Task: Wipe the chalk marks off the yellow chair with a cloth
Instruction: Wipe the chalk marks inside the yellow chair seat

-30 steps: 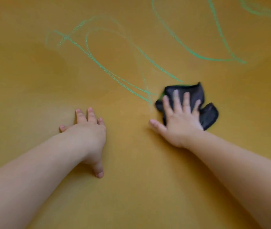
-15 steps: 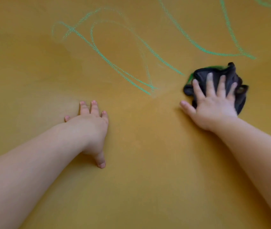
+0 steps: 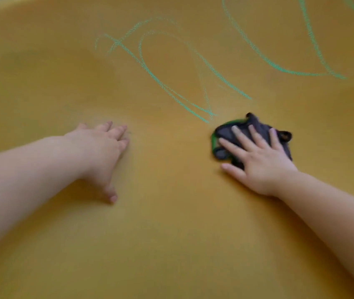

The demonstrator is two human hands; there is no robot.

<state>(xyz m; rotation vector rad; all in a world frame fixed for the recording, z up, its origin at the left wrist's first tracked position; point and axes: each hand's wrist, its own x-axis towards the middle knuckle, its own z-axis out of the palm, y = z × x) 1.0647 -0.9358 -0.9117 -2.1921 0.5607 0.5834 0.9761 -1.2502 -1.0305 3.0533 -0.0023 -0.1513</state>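
Head view. A curved seat surface of the yellow chair fills the frame, with both bare forearms reaching in from the 6 o'clock edge.

The right hand lies flat on a dark, crumpled cloth. Its four fingers are straight and spread across the fabric, pressing it to the seat; nothing is curled round it. The thumb points toward 9 o'clock and rests on bare yellow just beside the cloth. A green strip shows along the cloth's 9 o'clock edge. Motion blur makes it hard to tell whether this is picked-up chalk or a coloured hem.

The left hand sits at the cloth's 9 o'clock, well apart from it. It is palm down on the seat with relaxed, extended fingers and holds nothing. Its thumb points back toward 6 o'clock.

Green chalk marks — looping lines — cover the seat from 11 to 1 o'clock of the cloth. The lower tip of the nearest loop ends just beside the cloth at its 11 o'clock. A second, bolder loop runs toward the frame's 2 o'clock corner.
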